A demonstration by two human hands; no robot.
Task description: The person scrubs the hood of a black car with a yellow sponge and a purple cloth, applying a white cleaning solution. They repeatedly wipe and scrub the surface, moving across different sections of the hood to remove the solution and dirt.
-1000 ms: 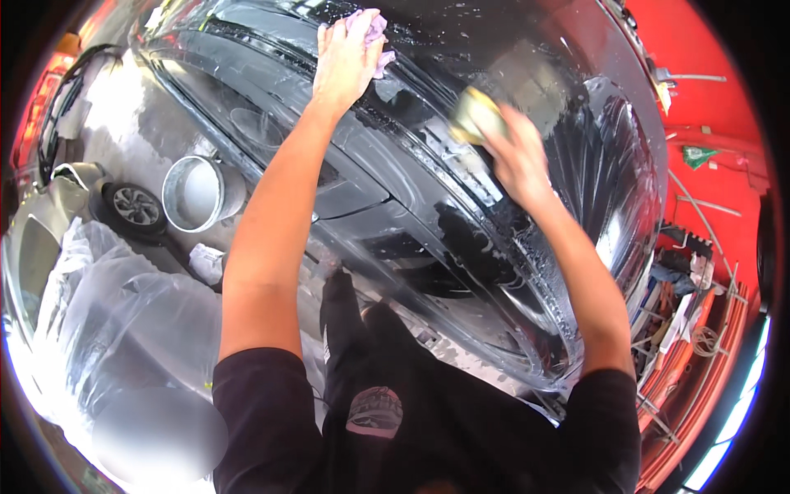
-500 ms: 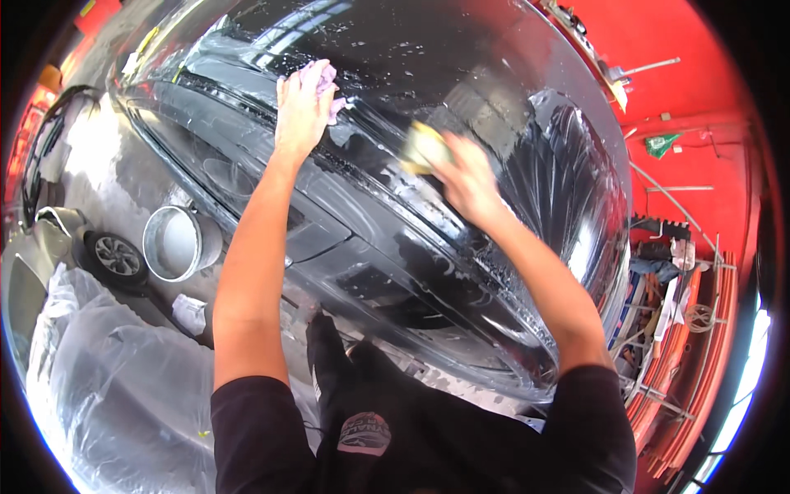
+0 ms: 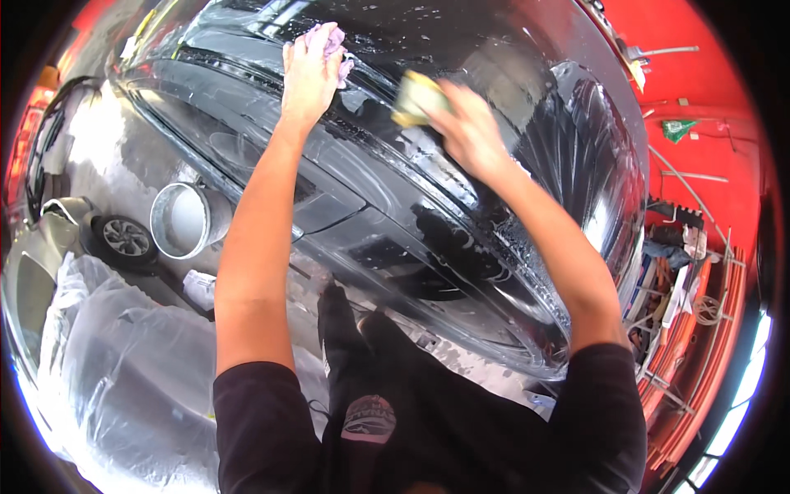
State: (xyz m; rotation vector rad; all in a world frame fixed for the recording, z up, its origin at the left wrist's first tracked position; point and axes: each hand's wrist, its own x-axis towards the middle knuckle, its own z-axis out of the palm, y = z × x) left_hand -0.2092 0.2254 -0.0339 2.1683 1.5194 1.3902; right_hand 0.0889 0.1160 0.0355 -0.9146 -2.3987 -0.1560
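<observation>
L hand [image 3: 309, 70] clamped on pink cloth [image 3: 333, 41] | R hand [image 3: 469, 128] grips yellow sponge [image 3: 415, 97] | both on wet car [image 3: 395, 214]

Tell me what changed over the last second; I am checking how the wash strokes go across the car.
The right hand slid its yellow sponge leftward over the wet dark car, closing in on the left hand. That hand drifted slightly left too. Nothing was picked up or let go: the left hand keeps pressing its pink cloth to the car, and the grey bucket sits below as before.
</observation>
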